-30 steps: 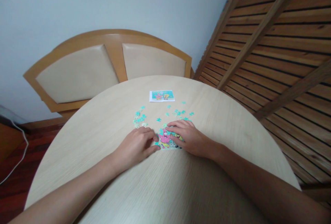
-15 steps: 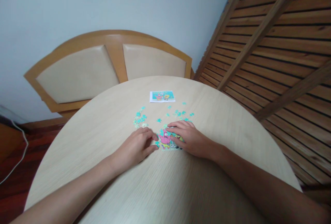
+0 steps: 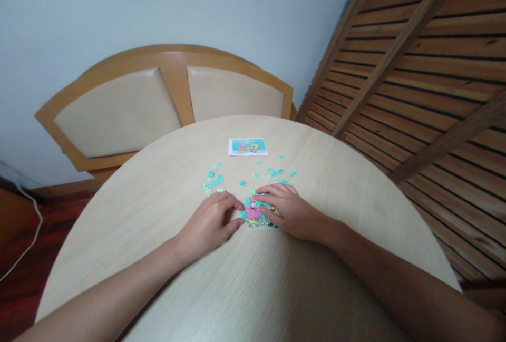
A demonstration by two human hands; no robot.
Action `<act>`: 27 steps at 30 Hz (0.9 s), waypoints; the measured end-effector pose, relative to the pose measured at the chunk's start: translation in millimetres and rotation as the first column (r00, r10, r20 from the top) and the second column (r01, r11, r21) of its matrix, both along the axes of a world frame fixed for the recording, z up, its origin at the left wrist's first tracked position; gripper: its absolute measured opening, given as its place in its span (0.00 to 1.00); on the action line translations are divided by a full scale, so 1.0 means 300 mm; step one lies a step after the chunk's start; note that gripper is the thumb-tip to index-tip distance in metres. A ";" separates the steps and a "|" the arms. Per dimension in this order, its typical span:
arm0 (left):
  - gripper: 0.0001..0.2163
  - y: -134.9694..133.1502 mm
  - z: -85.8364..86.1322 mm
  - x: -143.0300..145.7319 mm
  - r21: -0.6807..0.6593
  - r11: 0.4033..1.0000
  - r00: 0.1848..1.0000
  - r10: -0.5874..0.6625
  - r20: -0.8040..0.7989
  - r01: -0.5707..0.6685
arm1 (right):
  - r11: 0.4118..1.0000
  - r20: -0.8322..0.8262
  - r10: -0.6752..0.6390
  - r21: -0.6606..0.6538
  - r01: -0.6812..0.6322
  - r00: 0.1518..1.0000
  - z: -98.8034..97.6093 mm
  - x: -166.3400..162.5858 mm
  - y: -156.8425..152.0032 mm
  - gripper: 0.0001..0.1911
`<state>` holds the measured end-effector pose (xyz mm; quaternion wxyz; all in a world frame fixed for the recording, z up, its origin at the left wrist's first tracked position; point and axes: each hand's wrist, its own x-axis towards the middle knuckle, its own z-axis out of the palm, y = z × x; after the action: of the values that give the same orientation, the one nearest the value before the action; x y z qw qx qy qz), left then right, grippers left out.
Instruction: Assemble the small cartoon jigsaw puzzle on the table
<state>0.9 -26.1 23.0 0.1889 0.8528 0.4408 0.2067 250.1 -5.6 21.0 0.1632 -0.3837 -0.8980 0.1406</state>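
A partly joined jigsaw puzzle lies flat on the table, showing a pink starfish figure and part of a yellow figure. My left hand is at its left edge, thumb and index finger curled about a small teal puzzle piece that touches the joined part. Resting on the right side of the puzzle is my right hand, fingers stretched out and apart, covering some of the picture. Loose teal pieces lie beyond my left hand, and more loose pieces beyond my right.
A reference picture card lies toward the far side of the round wooden table. Behind the table stands a padded bench back against the wall. A slatted wooden panel rises on the right.
My left hand has shifted slightly right, bringing the teal puzzle piece against the left edge of the joined puzzle. My right hand stays in place.
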 end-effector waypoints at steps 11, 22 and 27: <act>0.07 0.000 0.007 -0.001 0.007 1.000 1.000 0.005 -0.007 -0.004 | 1.000 0.000 -0.001 -0.006 0.001 1.000 0.000 0.000 0.000 0.18; 0.06 -0.003 0.007 -0.004 -0.022 0.998 0.997 -0.053 0.058 0.054 | 1.000 -0.004 0.002 0.000 -0.002 1.000 0.000 0.000 -0.001 0.17; 0.05 0.001 0.011 -0.003 -0.022 0.995 0.995 -0.092 0.045 0.094 | 1.000 0.010 -0.008 -0.010 0.008 1.000 0.007 -0.003 -0.004 0.17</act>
<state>0.1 -25.8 26.4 0.2182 0.8654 0.3988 0.2109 249.4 -6.8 23.0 0.1571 -0.3890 -0.8965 0.1425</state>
